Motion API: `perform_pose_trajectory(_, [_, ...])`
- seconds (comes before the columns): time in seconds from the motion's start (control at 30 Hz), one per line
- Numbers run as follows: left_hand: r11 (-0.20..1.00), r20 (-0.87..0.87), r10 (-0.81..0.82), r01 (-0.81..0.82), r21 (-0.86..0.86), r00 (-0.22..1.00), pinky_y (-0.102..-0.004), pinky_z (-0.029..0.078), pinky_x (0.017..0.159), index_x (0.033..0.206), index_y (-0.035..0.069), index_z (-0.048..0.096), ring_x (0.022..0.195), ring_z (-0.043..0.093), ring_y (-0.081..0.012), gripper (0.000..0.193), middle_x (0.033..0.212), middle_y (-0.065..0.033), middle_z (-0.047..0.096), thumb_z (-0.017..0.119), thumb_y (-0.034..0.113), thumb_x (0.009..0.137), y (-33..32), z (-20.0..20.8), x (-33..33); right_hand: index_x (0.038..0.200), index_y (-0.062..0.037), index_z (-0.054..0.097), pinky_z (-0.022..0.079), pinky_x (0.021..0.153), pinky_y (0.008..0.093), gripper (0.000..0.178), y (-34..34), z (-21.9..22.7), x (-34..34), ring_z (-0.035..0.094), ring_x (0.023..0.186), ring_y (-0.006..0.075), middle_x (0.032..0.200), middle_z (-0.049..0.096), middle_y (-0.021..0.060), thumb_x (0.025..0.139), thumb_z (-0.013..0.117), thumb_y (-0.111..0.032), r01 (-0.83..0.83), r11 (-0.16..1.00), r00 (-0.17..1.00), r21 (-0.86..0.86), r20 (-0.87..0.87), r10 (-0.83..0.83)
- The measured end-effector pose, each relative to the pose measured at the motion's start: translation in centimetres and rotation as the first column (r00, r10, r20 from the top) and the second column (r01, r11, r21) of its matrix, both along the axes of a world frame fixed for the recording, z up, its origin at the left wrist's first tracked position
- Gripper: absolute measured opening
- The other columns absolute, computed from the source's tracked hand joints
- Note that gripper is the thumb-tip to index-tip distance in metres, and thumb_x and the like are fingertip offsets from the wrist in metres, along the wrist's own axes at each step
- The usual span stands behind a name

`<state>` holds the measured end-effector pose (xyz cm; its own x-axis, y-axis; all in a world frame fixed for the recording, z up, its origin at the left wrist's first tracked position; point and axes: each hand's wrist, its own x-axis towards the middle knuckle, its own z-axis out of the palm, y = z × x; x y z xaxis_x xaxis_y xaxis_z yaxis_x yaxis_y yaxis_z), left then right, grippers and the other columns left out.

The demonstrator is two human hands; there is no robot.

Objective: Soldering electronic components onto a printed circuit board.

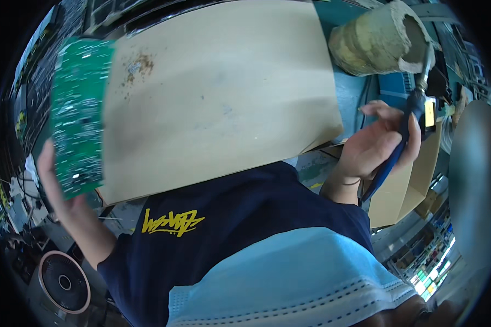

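Observation:
A green circuit board [81,117], smeared by motion and dotted with small parts, stands at the left edge of the cardboard sheet. My left hand [51,177] grips its lower left side. On the right, my right hand [372,146] is closed around the dark blue handle of a soldering iron [413,106], and its cable runs down past my wrist. The iron's metal end points up at the open mouth of a rough, yellowish hollow cylinder [365,44]. Whether the tip touches the rim, I cannot tell.
A large tan cardboard sheet [218,103] covers the bench, with brown burn marks at its upper left. Beyond it shows a blue-green surface [350,98]. An open cardboard box [393,199] stands at the lower right. A round fan-like object [64,267] is low on the left.

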<state>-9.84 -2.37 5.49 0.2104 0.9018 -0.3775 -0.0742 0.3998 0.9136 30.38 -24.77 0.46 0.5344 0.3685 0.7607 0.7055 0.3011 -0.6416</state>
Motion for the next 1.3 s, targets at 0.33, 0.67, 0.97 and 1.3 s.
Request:
perform_pose_trajectory(0.33, [0.815, 0.290, -0.381, 0.467, -0.343, 0.878, -0.0290, 0.055, 0.083, 0.119, 0.003, 0.061, 0.091, 0.067, -0.0147, 0.046, 0.102, -0.0066, 0.068, 0.044, 0.042, 0.104, -7.1, -4.3, 12.2, 0.132, -0.0014, 0.049, 0.042, 0.105, 0.0408, 0.052, 6.4, 0.2, -9.0, 0.056, 0.125, 0.0381, 0.134, 0.057, 0.0254, 0.087, 0.072, -0.010, -0.554, 0.679, 0.814, -0.482, -0.142, 0.563])
perform_pose_trajectory(0.67, [0.493, -0.368, -0.813, 0.870, -0.024, 0.451, -0.0396, 0.047, 0.068, 0.095, -0.001, 0.059, 0.071, 0.060, -0.0237, 0.040, 0.076, -0.0109, 0.060, 0.044, 0.034, 0.106, -4.9, -3.8, 10.9, 0.133, -0.0019, 0.048, 0.044, 0.103, 0.0443, 0.056, 7.0, -0.9, -12.6, 0.050, 0.129, 0.0460, 0.138, 0.050, 0.0302, 0.080, 0.066, 0.003, -0.521, 0.645, 0.827, -0.559, -0.142, 0.545])
perform_pose_trajectory(0.97, [0.335, -0.681, -0.156, 0.686, 0.645, 0.716, -0.0358, 0.046, 0.062, 0.104, 0.002, 0.060, 0.067, 0.058, -0.0251, 0.016, 0.073, -0.0105, 0.058, 0.055, 0.015, 0.097, 4.2, -4.3, 8.7, 0.128, -0.0008, 0.054, 0.036, 0.109, 0.0516, 0.051, 7.0, -0.4, -14.8, 0.045, 0.130, 0.0514, 0.133, 0.051, 0.0318, 0.079, 0.068, 0.002, -0.481, 0.601, 0.830, -0.638, -0.112, 0.546])
perform_pose_trajectory(1.3, [0.643, -0.285, -0.250, 0.379, 0.666, 0.925, -0.0210, 0.040, 0.059, 0.092, -0.002, 0.059, 0.066, 0.047, -0.0044, 0.005, 0.073, 0.0001, 0.053, 0.060, 0.002, 0.093, 8.1, -8.6, 7.7, 0.132, 0.0186, 0.047, 0.041, 0.102, 0.0470, 0.059, 11.7, 3.1, -9.0, 0.064, 0.108, 0.0333, 0.086, 0.067, 0.0172, 0.104, 0.033, -0.032, -0.497, 0.759, 0.846, -0.420, -0.430, 0.316])
